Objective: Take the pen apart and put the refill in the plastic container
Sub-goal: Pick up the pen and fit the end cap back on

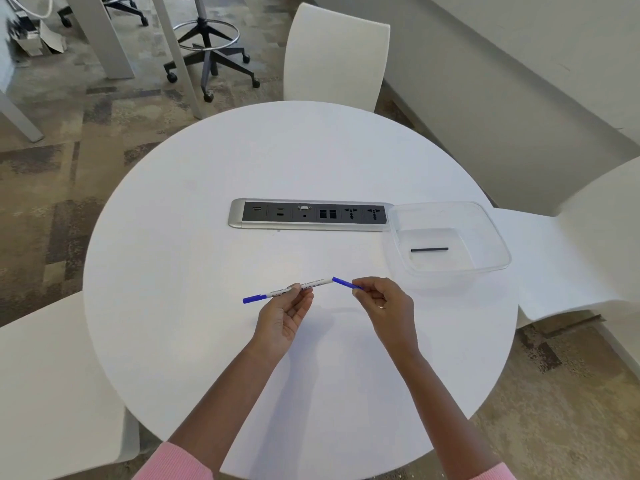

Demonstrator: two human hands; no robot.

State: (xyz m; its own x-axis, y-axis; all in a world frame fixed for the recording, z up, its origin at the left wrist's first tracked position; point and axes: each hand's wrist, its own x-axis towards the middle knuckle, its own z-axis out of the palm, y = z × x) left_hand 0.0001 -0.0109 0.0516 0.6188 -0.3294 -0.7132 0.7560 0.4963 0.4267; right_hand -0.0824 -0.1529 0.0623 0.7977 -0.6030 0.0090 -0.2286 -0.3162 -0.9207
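Note:
A white pen with printed text and blue ends is held level above the round white table. My left hand pinches the white barrel near its middle, and a blue cap sticks out to the left. My right hand pinches the blue piece at the pen's right end, which sits at a slight angle to the barrel. A clear plastic container stands at the right of the table with one thin dark refill lying flat inside.
A silver and black socket strip is set into the table's middle, touching the container's left corner. White chairs stand at the far side, the right and the near left. A black wheeled stool stands beyond.

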